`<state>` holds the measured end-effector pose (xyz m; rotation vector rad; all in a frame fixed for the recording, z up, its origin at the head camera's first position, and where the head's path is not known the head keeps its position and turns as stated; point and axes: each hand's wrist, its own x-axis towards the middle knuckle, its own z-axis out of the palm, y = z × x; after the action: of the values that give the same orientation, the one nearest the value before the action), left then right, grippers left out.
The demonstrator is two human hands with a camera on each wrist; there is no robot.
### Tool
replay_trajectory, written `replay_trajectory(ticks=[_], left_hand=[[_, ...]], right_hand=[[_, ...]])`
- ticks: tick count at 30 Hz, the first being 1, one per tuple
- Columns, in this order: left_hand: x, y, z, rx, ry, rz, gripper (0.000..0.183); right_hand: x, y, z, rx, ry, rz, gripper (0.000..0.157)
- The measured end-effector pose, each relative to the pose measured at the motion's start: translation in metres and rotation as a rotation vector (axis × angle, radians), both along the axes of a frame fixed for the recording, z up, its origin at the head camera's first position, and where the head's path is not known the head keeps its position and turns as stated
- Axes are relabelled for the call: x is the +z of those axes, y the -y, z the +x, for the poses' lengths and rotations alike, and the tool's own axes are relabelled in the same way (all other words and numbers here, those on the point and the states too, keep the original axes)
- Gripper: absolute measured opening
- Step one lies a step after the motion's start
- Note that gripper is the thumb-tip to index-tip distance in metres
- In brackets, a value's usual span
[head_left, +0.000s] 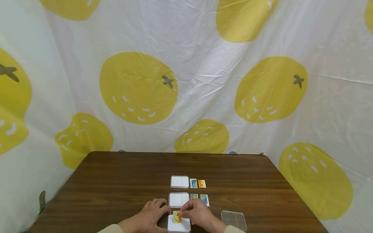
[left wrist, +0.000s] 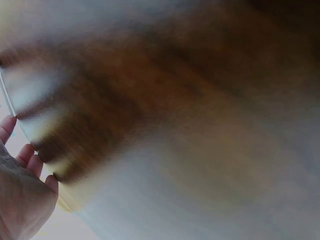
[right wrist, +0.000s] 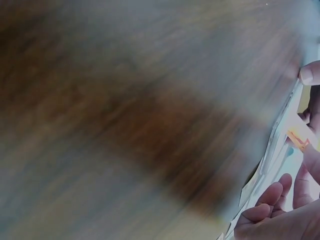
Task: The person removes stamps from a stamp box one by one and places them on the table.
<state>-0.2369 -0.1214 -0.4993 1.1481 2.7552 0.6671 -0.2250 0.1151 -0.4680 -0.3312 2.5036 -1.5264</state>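
Note:
My right hand (head_left: 199,215) pinches a small yellow-and-orange postage stamp (head_left: 177,217) between thumb and fingertips, over the upper left of the nearest white-backed case (head_left: 182,227). In the right wrist view the stamp (right wrist: 298,141) shows between the fingers, its far part washed out by glare. Beside that case's left edge, my left hand (head_left: 148,215) rests with bent, spread fingers, the thumb near the case's lower left corner. The left wrist view shows its fingertips (left wrist: 31,150) down on the tabletop. Part of another stamp is hidden behind my right hand.
Two more white-lined cases, a middle one (head_left: 179,200) and a far one (head_left: 179,182), lie in line beyond. Stamps lie right of them, including a blue one (head_left: 193,183) and an orange one (head_left: 202,183). A clear lid (head_left: 234,220) lies on the brown table (head_left: 131,181) at right.

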Motion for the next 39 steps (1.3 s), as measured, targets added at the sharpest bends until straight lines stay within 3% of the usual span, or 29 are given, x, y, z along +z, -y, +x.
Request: replay_trajectory(ticks=[12,22,33,39], left_hand=[[0.003,0.0,0.002,0.003,0.002,-0.017,0.047],[0.009,-0.002,0.005,0.013,0.009,-0.025,0.047],[0.009,-0.002,0.004,-0.001,0.025,-0.019,0.047],[-0.001,0.001,0.0,-0.029,0.002,0.006,0.047]], right_hand=[[0.005,-0.011,-0.004,0.002,0.005,-0.017,0.006],[0.003,-0.027,-0.005,0.003,-0.046,-0.072,0.007],[0.013,-0.061,-0.007,-0.027,-0.051,0.01,0.009],[0.017,-0.079,-0.008,-0.038,-0.027,0.044,0.011]])
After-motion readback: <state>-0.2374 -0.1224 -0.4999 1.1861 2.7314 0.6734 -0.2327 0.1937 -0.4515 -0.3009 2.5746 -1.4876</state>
